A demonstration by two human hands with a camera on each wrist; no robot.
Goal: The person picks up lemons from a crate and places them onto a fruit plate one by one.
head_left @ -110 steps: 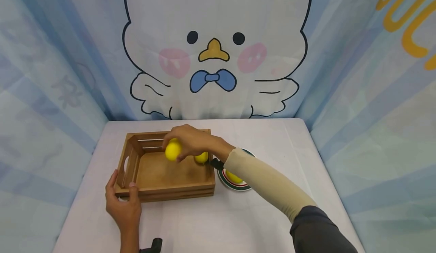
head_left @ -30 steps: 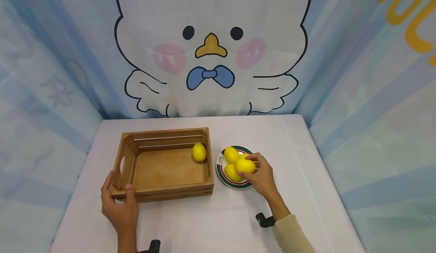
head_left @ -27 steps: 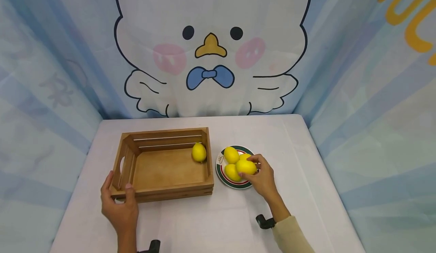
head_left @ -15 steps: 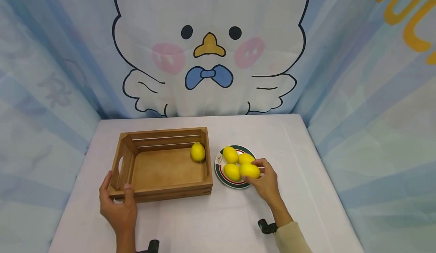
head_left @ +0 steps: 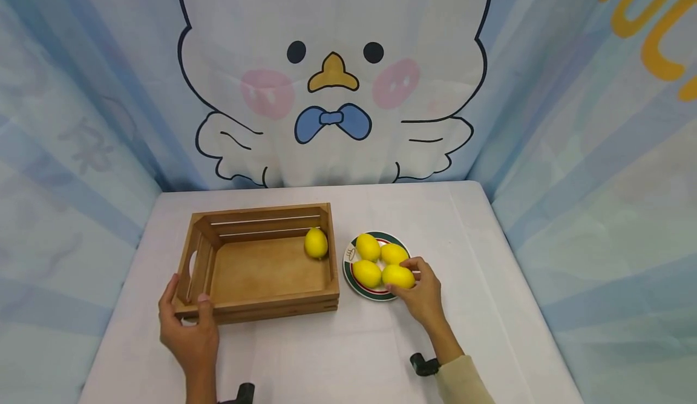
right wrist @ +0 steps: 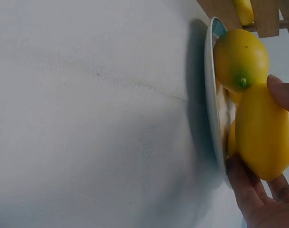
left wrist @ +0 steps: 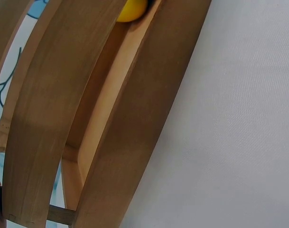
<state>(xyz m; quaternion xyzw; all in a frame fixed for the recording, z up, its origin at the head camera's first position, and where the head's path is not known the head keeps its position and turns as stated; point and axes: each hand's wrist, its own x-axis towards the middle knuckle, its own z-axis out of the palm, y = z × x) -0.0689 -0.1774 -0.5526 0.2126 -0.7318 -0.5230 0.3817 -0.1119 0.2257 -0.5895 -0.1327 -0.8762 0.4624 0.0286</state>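
Note:
My right hand [head_left: 423, 292] holds a yellow lemon [head_left: 398, 276] between thumb and fingers at the front right of a round plate [head_left: 348, 266] with a green and red rim. In the right wrist view the held lemon [right wrist: 265, 130] sits close against another lemon [right wrist: 241, 59]. Several lemons share the plate. To its left stands a slatted wooden crate [head_left: 272, 308], and one lemon [head_left: 316, 244] lies inside at its right end. My left hand [head_left: 190, 334] grips the crate's front left corner, thumb over the front edge; the left wrist view shows mostly crate slats [left wrist: 135, 109].
A white cloth covers the table [head_left: 305, 361]. A printed curtain [head_left: 334, 156] hangs behind its back edge, with more curtain [head_left: 593, 210] along both sides. The crate's right end stands close to the plate.
From above the crate, my right hand has carried a lemon right to the plate, then lowered it slightly toward the front right. My left hand has stayed on the crate's corner.

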